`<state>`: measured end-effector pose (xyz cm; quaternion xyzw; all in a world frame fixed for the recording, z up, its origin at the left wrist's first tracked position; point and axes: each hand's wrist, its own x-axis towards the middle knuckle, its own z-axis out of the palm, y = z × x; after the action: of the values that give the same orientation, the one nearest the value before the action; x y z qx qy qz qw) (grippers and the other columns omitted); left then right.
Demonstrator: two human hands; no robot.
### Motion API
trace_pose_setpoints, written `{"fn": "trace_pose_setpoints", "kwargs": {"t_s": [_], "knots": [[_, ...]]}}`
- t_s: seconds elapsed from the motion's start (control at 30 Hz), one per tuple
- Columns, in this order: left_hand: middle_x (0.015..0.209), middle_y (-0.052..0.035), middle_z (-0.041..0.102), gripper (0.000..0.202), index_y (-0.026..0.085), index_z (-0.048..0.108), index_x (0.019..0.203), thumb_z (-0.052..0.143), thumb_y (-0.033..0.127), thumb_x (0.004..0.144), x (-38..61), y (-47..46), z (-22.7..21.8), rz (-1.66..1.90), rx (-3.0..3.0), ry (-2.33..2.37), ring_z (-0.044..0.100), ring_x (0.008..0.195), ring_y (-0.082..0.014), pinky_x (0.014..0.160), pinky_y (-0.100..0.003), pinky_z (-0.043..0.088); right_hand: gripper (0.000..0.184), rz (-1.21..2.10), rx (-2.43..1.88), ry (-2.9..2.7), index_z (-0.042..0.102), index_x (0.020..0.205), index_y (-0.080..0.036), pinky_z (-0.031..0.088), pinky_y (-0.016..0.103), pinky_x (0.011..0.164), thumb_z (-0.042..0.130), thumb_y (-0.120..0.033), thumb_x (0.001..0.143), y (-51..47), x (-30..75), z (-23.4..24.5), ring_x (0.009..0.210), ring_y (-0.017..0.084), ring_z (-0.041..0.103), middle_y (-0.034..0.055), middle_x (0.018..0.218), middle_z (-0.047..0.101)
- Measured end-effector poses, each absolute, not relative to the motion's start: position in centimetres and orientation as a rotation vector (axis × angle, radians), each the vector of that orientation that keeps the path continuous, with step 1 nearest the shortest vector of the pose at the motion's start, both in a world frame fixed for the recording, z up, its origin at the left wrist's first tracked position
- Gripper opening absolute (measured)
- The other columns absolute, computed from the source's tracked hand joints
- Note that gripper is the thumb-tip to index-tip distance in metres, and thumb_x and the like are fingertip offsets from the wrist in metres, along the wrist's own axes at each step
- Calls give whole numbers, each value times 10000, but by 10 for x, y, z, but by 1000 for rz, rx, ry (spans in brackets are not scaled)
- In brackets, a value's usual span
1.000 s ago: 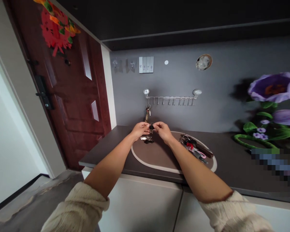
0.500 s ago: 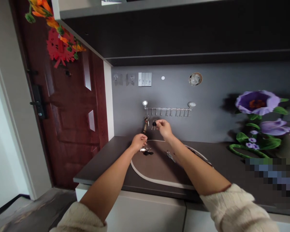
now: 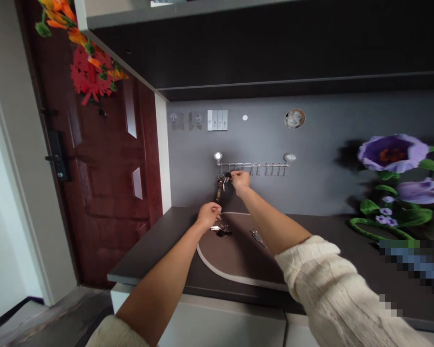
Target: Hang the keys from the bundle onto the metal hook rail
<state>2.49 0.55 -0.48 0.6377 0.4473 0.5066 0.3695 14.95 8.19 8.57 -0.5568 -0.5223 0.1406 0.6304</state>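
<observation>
My right hand (image 3: 240, 180) is raised to the metal hook rail (image 3: 253, 165) on the grey wall, fingers pinched on a small black-headed key bunch (image 3: 227, 177) at the rail's left end. Beside it a keyring with a brown fob (image 3: 219, 189) hangs from the first hook. My left hand (image 3: 209, 214) hovers closed just above the oval brown mat (image 3: 235, 253) on the dark counter, right over a key bunch (image 3: 220, 231) lying there; whether it grips them is unclear. Another loose key (image 3: 256, 236) lies on the mat, partly behind my right forearm.
A dark red door (image 3: 94, 159) with a black handle stands at the left. Light switches (image 3: 217, 120) and two small stick-on hooks are above the rail. A dark cabinet overhangs the counter. Purple artificial flowers (image 3: 398, 159) stand at the right. White cupboard fronts lie below the counter (image 3: 152, 246).
My right hand has risen from above the mat to the left end of the hook rail, carrying the small black keys. My left hand has stayed low over the keys on the mat.
</observation>
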Motion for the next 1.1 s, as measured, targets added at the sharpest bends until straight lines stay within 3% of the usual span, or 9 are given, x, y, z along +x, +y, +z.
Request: {"fn": "trace_pose_setpoints", "kwargs": {"t_s": [0.27,0.73,1.1], "knots": [[575,7,525,57,122,544,690,498,152,707,23,11,-6,1310,1643,1153,513,495,-57,469,-166,398,182,258,-1320,-1135,653,708,-148,406,190,592,494,-203,641,87,150,79,630,116,577,56,721,648],[579,1,543,48,111,557,700,521,142,692,16,14,-3,1312,1540,1062,494,490,-55,483,-176,371,215,200,-1421,-1258,668,719,-156,392,216,598,473,-211,647,74,159,72,646,143,567,57,688,641],[575,3,559,107,106,598,734,573,179,659,7,8,-5,1105,1744,1060,472,504,-58,537,-201,368,156,535,-1357,-1285,626,744,-138,407,177,549,506,-163,648,24,162,46,584,79,552,38,721,635]]}}
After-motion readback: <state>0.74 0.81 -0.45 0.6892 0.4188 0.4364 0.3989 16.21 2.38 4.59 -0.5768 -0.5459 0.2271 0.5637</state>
